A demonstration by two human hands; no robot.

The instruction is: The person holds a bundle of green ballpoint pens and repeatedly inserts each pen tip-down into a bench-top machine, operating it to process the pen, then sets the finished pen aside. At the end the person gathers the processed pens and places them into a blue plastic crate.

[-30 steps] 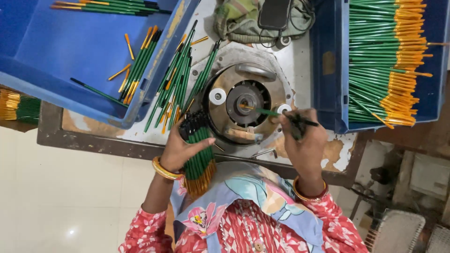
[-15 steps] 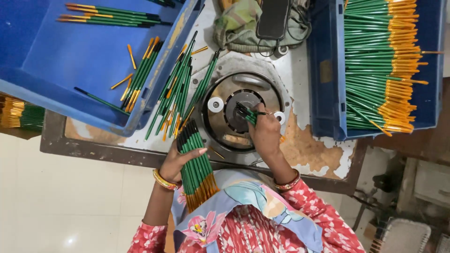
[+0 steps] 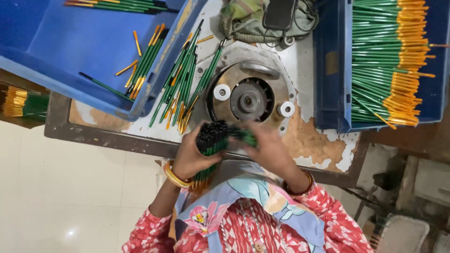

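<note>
Head view, looking straight down. Left hand (image 3: pixel 190 157) is wrapped around a thick bundle of green pencils (image 3: pixel 212 140), fingers curled tight round the shafts, dark tips fanned upward toward the machine, orange ends poking out below the wrist near the chest. Right hand (image 3: pixel 269 150) comes in from the right side and pinches a few green pencils (image 3: pixel 244 136) against the top of the bundle, fingers pressed together on them; exact count of pencils in that pinch can't be told. Both hands meet just in front of the bench edge, right below the round metal machine (image 3: pixel 248 96), which has a dark central hub and two small white rollers (image 3: pixel 222 92) either side. Gold bangles on the left wrist, a dark bangle on the right wrist. Loose green pencils with orange ends (image 3: pixel 180 86) lie scattered on the worn bench top (image 3: pixel 309 140) just left of the machine, some leaning on the rim of the left blue tray (image 3: pixel 70 51). That tray holds a few stray pencils plus a small row at the top edge. Right blue tray (image 3: pixel 330 70) is packed with neatly stacked green pencils, orange ends all pointing right. A crumpled green cloth (image 3: pixel 243 18) with a dark phone-like object on it sits behind the machine. Another batch of pencils shows at far left below the tray. Person wears a red patterned top.
</note>
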